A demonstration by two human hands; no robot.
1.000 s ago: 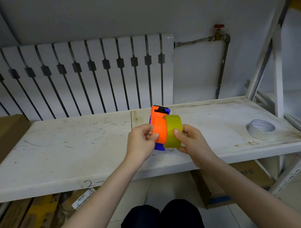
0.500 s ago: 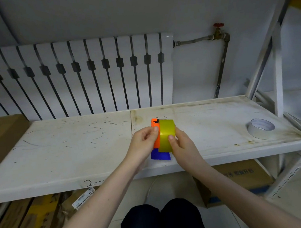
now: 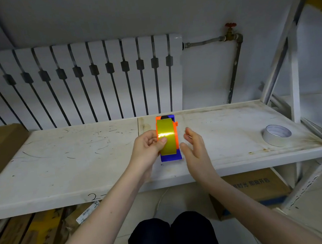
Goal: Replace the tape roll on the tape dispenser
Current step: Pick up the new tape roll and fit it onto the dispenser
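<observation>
Left hand point(image 3: 148, 149) closed around the orange-and-blue plastic tape dispenser point(image 3: 171, 156), thumb on the yellow tape roll point(image 3: 165, 136) mounted in it, above the white shelf point(image 3: 61, 167). Right hand point(image 3: 194, 148) open, fingers spread, just right of the dispenser, holding nothing.

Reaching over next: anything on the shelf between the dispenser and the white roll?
Nothing: the head view shows bare shelf between orange-and-blue tape dispenser and white tape roll.
</observation>
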